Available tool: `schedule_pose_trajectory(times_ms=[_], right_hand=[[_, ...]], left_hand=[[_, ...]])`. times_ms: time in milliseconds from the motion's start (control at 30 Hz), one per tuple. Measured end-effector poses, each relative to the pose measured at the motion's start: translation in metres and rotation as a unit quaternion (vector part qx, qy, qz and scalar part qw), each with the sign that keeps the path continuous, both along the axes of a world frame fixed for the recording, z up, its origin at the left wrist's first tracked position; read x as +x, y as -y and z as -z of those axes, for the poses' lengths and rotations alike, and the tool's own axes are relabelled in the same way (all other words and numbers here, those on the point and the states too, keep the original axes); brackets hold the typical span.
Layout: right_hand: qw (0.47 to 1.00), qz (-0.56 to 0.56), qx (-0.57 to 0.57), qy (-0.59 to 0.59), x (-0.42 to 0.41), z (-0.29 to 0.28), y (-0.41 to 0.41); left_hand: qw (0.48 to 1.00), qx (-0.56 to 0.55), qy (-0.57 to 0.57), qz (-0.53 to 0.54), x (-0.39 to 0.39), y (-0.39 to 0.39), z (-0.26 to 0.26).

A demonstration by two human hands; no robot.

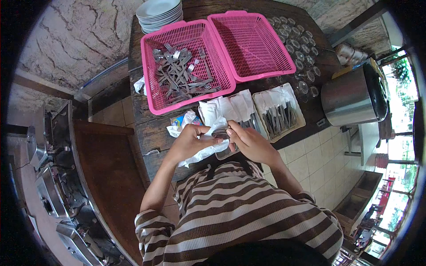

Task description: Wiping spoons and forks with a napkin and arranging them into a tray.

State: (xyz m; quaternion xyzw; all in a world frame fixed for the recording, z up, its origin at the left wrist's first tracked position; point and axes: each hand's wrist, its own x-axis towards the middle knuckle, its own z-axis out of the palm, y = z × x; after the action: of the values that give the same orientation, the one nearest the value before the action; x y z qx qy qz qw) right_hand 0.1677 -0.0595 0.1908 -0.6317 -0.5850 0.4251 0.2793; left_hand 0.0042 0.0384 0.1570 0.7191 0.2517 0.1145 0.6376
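Note:
My left hand grips a white paper napkin at the near edge of a dark wooden table. My right hand holds several pieces of metal cutlery, whose ends lie against the napkin. More white paper hangs below my left hand. Just beyond, white paper sleeves with cutlery lie in a tray, partly hidden by my hands. To its right a cream plastic basket holds metal cutlery partly covered in white paper. Loose forks and other cutlery lie in the left pink basket.
A second pink basket stands beside the first. Stacked white plates are at the table's back left, upturned glasses at the right. A large metal container stands right of them. A colourful packet lies near my left hand.

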Motion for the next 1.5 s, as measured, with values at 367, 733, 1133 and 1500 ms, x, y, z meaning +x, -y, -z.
schedule_pose_trajectory(times_ms=[367,733,1133,1500], right_hand=[[0.979,0.08,0.185,-0.013,-0.004,0.018,-0.007],[0.972,0.017,0.226,0.068,-0.005,0.033,-0.007],[0.941,-0.058,0.292,0.161,0.0,0.045,-0.017],[0.966,-0.131,0.211,0.069,0.015,0.034,-0.032]], left_hand=[[0.999,-0.031,0.025,-0.023,0.001,-0.003,-0.003],[0.988,-0.136,0.02,0.064,-0.006,-0.018,0.011],[0.975,-0.22,0.033,-0.018,-0.013,-0.023,0.007],[0.985,-0.173,0.006,-0.011,-0.011,-0.026,0.001]])
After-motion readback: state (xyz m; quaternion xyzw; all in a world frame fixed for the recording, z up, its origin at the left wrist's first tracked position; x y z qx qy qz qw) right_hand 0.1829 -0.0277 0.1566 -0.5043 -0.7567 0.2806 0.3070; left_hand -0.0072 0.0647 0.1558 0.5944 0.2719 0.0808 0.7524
